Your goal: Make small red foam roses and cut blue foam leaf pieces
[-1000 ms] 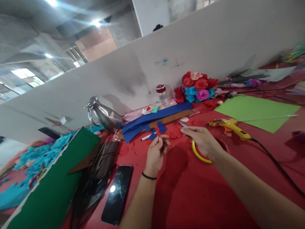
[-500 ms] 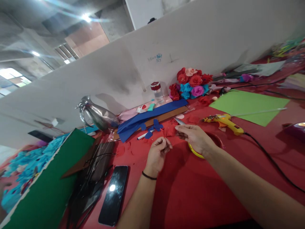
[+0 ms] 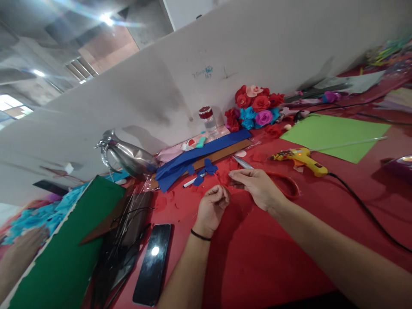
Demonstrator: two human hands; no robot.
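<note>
Near the middle of the red table, my left hand (image 3: 213, 208) is closed, its thumb and fingers curled together; whatever they hold is hidden or too small to make out. Just to its right, my right hand (image 3: 257, 186) has its thumb and fingertips pressed together, and I cannot tell what is in them. Scissors (image 3: 242, 162) lie by my right hand, with the blade tip past the fingers and a red handle loop behind the wrist. Blue paper petals (image 3: 210, 167) and a white marker (image 3: 189, 183) are beyond my left hand. Red paper scraps (image 3: 165, 201) blend into the tabletop.
A yellow glue gun (image 3: 302, 161) and a green sheet (image 3: 341, 137) are at right. Paper roses (image 3: 259, 107), a glass jar (image 3: 209, 121), blue paper strips (image 3: 206, 151) and a metal jug (image 3: 128, 154) line the wall. Left are a phone (image 3: 152, 264), a green board (image 3: 67, 249) and another person's hand (image 3: 24, 257).
My right hand has shifted slightly left, and the yellow ring seen under it is now hidden. More of the red handle shows. The other person's hand has come further into view at left.
</note>
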